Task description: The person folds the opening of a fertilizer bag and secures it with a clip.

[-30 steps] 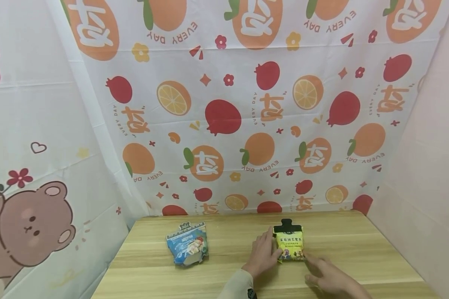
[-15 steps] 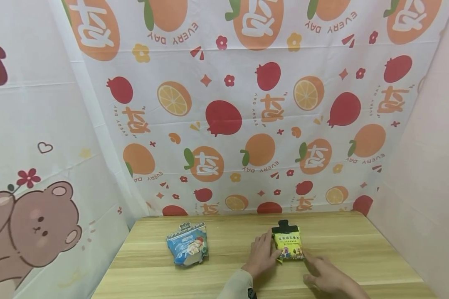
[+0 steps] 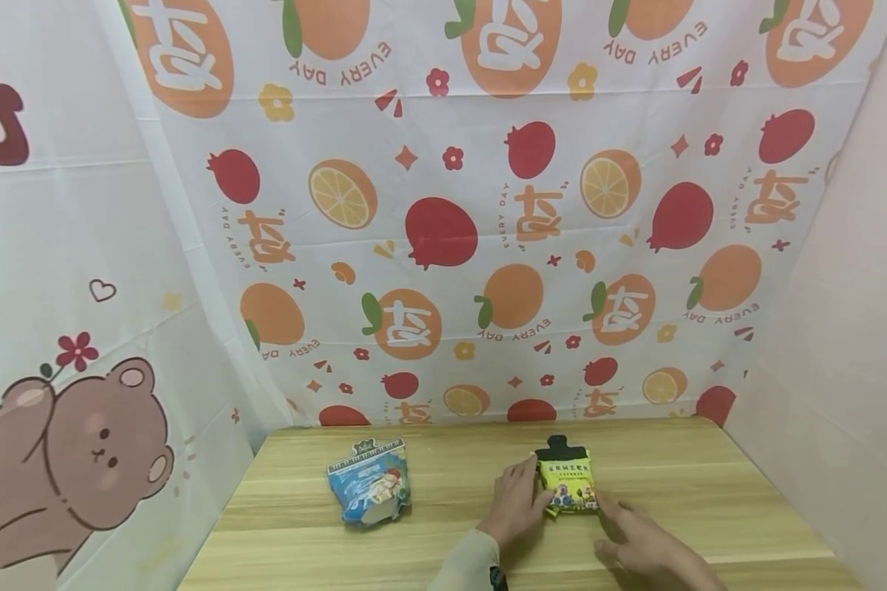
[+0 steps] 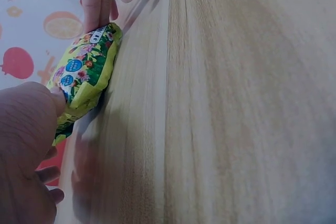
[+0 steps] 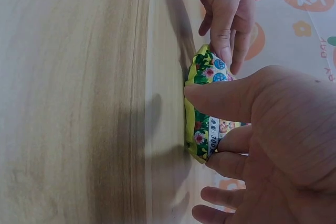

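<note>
A yellow packet (image 3: 567, 484) with a flower print and a black clip (image 3: 557, 448) across its top sits on the wooden table. My left hand (image 3: 516, 502) lies along its left side, thumb touching the lower left corner; fingers stretch beyond the packet (image 4: 84, 72) in the left wrist view. At the lower right corner, fingertips of my right hand (image 3: 636, 533) touch the packet, the thumb apart from it in the head view. That thumb crosses in front of the packet (image 5: 202, 127) in the right wrist view. Neither hand is curled round it.
A blue packet (image 3: 369, 490) with a piano-key clip (image 3: 365, 454) lies on the left part of the wooden table (image 3: 281, 533). Behind the table hangs a fruit-print cloth (image 3: 443, 312). Pale cloth walls stand at left and right.
The yellow packet has shifted slightly to the left, turning a little at its clip end. My right hand has moved slightly left with it; my left hand has stayed nearly in place.
</note>
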A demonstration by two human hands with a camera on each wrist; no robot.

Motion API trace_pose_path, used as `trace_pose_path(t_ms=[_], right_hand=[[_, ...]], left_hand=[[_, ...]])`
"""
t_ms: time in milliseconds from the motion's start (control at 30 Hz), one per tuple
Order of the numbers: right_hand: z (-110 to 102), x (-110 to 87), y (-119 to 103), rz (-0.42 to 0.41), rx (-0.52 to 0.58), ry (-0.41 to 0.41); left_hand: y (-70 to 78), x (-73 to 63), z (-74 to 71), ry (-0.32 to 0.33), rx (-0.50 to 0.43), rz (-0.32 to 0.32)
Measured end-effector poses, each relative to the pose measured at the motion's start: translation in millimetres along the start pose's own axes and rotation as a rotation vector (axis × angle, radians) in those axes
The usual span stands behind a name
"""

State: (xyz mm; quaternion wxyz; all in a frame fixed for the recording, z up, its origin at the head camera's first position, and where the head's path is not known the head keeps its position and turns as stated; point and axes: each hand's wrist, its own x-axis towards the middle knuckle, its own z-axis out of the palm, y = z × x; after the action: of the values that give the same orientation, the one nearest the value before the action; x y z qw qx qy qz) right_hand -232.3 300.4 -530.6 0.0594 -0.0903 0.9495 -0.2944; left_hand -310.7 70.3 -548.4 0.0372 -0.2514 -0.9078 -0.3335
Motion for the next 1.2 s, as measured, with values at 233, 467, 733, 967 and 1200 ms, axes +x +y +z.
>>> trace_pose_path(t_ms=[233,467,733,967,1200], right_hand=[[-3.2,2.9,-4.1,-0.004,0.025,-0.030],[-1.1,6.4,-3.5,-0.018,0.009,-0.022],[2.4,9.4,-5.6,0.066,0.053,-0.012],[3.8,11.0,-6.1,0.049,0.039,0.005],[5.5,14.3,-6.9,0.055,0.037,0.018]], left_hand=[[-3.5,1.3,1.9,-0.011,-0.007,0.000],[-5.6,2.4,3.0,-0.009,-0.034,-0.004],[-4.4,4.1,1.7,0.000,-0.011,-0.009],[-4.1,6.0,0.4,-0.004,-0.017,-0.024],[-5.4,8.6,1.4,-0.005,0.011,-0.045]])
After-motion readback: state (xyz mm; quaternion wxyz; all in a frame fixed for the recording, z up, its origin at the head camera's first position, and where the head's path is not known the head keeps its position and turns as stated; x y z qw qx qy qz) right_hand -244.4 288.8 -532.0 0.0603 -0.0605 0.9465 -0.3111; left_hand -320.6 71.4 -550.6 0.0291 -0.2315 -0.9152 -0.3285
